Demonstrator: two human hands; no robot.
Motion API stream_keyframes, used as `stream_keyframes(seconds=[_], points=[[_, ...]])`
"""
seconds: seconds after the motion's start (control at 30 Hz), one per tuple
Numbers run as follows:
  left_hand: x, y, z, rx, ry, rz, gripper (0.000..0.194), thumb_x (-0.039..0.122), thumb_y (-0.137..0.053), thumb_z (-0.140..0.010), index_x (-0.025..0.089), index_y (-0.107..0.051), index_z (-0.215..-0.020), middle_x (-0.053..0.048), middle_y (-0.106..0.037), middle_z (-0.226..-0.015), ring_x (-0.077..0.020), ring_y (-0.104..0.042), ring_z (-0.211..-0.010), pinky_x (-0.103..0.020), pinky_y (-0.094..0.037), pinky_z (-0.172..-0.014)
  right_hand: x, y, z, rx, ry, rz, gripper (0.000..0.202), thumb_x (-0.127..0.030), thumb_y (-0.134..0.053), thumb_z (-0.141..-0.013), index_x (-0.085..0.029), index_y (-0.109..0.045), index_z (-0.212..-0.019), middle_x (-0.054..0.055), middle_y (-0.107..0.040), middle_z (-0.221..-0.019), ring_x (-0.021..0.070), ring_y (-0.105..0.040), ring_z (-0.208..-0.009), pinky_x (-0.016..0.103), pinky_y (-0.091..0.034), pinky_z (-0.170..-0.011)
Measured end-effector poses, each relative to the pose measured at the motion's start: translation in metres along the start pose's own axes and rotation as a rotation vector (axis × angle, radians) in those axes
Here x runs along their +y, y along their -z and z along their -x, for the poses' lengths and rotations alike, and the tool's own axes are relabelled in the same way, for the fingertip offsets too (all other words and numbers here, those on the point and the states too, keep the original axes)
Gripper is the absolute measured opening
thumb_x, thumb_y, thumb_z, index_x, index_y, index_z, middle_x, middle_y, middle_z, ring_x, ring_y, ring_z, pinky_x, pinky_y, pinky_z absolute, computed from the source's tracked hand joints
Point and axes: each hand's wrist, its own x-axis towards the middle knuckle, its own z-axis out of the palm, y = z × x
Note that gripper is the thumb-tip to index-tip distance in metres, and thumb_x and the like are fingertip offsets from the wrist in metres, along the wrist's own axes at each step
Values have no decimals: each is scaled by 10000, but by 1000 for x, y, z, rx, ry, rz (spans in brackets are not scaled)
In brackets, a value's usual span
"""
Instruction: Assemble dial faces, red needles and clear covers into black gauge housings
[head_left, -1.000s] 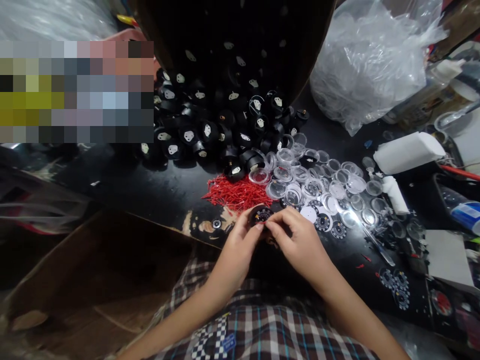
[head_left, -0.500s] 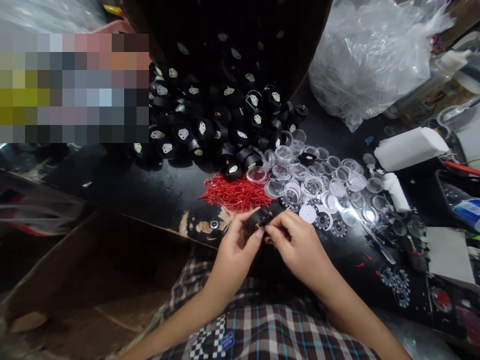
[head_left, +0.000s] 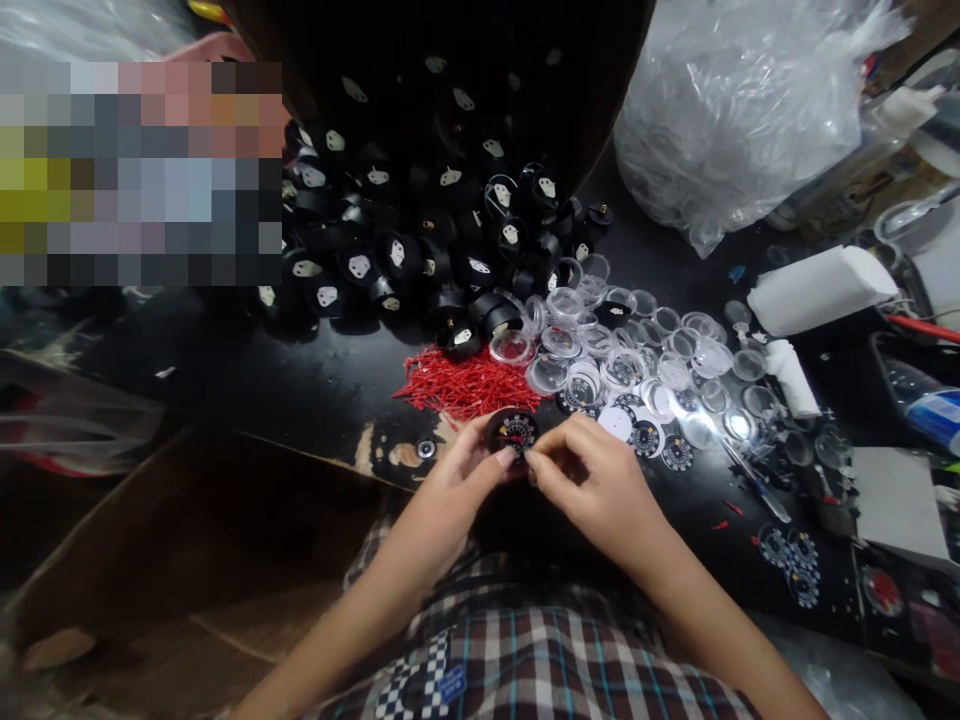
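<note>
My left hand (head_left: 459, 478) is closed around a round black dial gauge (head_left: 514, 430), thumb on its lower rim. The gauge's face is turned up, with white markings and a red needle across it. My right hand (head_left: 589, 470) is pinched, thumb against forefinger, right at the gauge's lower right edge; whatever lies between its fingertips is hidden. Just beyond my hands lies a pile of red needles (head_left: 469, 385). To the right of it are clear round covers (head_left: 559, 342) and loose printed dials (head_left: 677, 452).
Many black gauge housings (head_left: 397, 250) are heaped at the back, before a dark container. Tweezers (head_left: 757, 485) lie at right, near a white roll (head_left: 823, 290). A large clear plastic bag (head_left: 739, 110) stands at the back right. The table's front edge runs just before my body.
The gauge has been tilted so its dial and red needle now face up toward me. My right fingertips stay by its edge. The whole view has shifted slightly.
</note>
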Motion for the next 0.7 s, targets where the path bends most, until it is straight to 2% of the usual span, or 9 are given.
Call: stream_keyframes(seconds=[0.1, 0.2, 0.3, 0.37, 0.43, 0.5, 0.57, 0.63, 0.7], points=[[-6, 5, 0, -13, 47, 53, 439, 314, -779, -761, 290, -674, -1187, -31, -691, -1228, -245, -619, -1172, -303, -506, -977, 3, 0, -2, 12, 134, 165, 114, -173, -527, -917, -179, -633, -959, 49, -644, -872, 174, -570, -793, 317, -400, -741], [-12, 6, 2, 50, 46, 55, 424, 315, -761, -782, 297, -684, -1198, -25, -660, -1308, -250, -539, -1295, -295, -453, -1057, 4, -3, -5, -8, 204, 349, 143, -157, -483, -920, -171, -620, -880, 64, -644, -845, 197, -565, -803, 340, -386, -750], [-11, -2, 6, 158, 124, 137, 336, 349, -784, -750, 273, -738, -1075, -42, -697, -1244, -276, -562, -1272, -315, -492, -1026, 0, -5, -7, 1, 234, 414, 161, -148, -459, -897, -174, -595, -815, 59, -631, -806, 196, -551, -783, 341, -385, -754], [-9, -9, 8, 179, 201, 214, 311, 402, -812, -703, 247, -756, -967, -64, -728, -1166, -309, -611, -1204, -355, -541, -970, -3, -6, -8, 19, 176, 377, 135, -141, -474, -874, -176, -582, -801, 46, -626, -800, 179, -546, -764, 326, -395, -752], [-11, -11, 7, 194, 223, 238, 350, 446, -826, -673, 256, -755, -958, -59, -734, -1147, -315, -629, -1176, -368, -554, -954, -6, -3, -9, 20, 58, 295, 103, -134, -515, -857, -179, -573, -785, 22, -619, -787, 154, -540, -726, 296, -405, -718], [-14, -10, 5, 195, 165, 151, 403, 441, -831, -674, 295, -745, -1040, -30, -720, -1188, -277, -600, -1223, -317, -519, -1002, -6, 4, -10, -26, -45, 171, 100, -129, -560, -853, -187, -579, -773, -7, -613, -759, 128, -538, -681, 261, -407, -664], [-16, -8, 2, 157, 101, 44, 452, 422, -817, -705, 310, -719, -1132, -21, -695, -1248, -245, -561, -1274, -273, -476, -1042, 3, 15, -10, -84, -73, 35, 106, -153, -586, -873, -199, -606, -780, -24, -626, -749, 115, -561, -677, 237, -419, -650], [-15, -8, -1, 108, 90, 36, 473, 441, -791, -735, 274, -706, -1169, -48, -676, -1283, -256, -573, -1256, -291, -491, -1029, 20, 27, -12, -13, -88, 32, 90, -213, -587, -907, -206, -644, -838, -3, -664, -816, 136, -606, -763, 256, -452, -720], [-12, -12, -2, 107, 112, 113, 508, 474, -780, -736, 239, -696, -1178, -78, -678, -1276, -270, -629, -1168, -326, -544, -960, 43, 35, -16, 145, -154, 225, 105, -254, -609, -901, -190, -664, -963, 70, -679, -995, 208, -620, -930, 348, -463, -836]])
